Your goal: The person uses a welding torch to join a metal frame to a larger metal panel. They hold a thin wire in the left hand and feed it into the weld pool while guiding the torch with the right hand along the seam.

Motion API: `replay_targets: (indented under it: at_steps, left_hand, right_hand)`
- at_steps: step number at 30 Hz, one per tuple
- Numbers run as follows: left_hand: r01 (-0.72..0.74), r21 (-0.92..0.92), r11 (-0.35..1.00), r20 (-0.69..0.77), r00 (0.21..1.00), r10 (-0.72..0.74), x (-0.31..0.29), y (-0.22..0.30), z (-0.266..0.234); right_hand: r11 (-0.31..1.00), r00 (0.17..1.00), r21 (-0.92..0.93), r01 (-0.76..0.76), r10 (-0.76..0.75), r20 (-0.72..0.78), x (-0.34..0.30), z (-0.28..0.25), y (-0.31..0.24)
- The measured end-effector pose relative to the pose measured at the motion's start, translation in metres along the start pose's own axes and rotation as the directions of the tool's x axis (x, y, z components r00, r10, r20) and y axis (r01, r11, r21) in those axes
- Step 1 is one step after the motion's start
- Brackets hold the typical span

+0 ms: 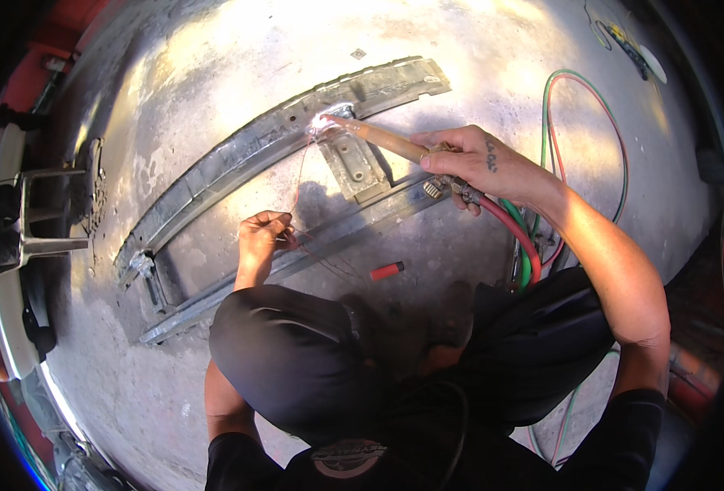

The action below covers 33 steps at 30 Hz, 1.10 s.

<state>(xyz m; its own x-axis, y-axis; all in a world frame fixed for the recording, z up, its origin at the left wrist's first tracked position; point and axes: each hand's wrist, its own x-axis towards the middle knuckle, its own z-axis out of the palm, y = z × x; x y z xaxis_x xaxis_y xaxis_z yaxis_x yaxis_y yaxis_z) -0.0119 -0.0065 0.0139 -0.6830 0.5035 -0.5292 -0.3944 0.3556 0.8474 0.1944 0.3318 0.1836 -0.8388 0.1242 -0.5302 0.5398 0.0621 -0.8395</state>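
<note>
My right hand [480, 164] is closed round a gas welding torch [386, 141], whose long tube points left. The torch tip meets a bright white glow where a short bracket [347, 168] joins a curved metal beam [239, 155]. Between the fingertips of my left hand [259, 237] is a thin copper-coloured filler wire [299, 184]. It rises to the same glowing joint, and its loose end trails in loops below the hand. A straight lower rail [296, 254] of the metal frame runs in front of my knees. Glare hides the joint's detail.
A red lighter [387, 271] with a dark end lies near my feet. Green and red gas hoses [548, 106] loop over the concrete floor on the right. At the left stands a metal-legged object [34, 213]. Tools [630, 49] lie at the far right.
</note>
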Motion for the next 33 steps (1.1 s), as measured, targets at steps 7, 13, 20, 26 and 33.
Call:
replay_targets:
  at_steps: [7, 13, 20, 26, 33]
  left_hand:
    - [-0.007, 0.004, 1.000, -0.002, 1.000, 0.007, 0.0008, 0.0004, 0.0001]
    - [0.000, 0.000, 1.000, -0.012, 1.000, 0.000, 0.0020, 0.0001, 0.0002]
    - [-0.006, -0.029, 1.000, -0.020, 1.000, 0.005, 0.0000, 0.0040, 0.0035]
    - [-0.013, -0.037, 0.999, -0.027, 1.000, 0.012, 0.0003, 0.0043, 0.0036]
    - [-0.009, -0.031, 0.999, -0.033, 0.999, 0.008, 0.0031, 0.0026, 0.0012]
  right_hand:
    - [1.000, 1.000, 0.006, 0.006, -0.005, -0.024, -0.0032, 0.0031, -0.0044]
    - [1.000, 1.000, -0.006, 0.006, -0.006, -0.019, -0.0021, 0.0031, -0.0037]
    - [0.998, 1.000, -0.066, 0.024, -0.025, -0.018, -0.0002, 0.0003, 0.0016]
    - [1.000, 1.000, -0.013, 0.000, 0.000, -0.026, -0.0024, 0.0023, -0.0028]
    - [0.997, 1.000, -0.080, 0.009, -0.010, -0.014, -0.0013, 0.0009, -0.0016]
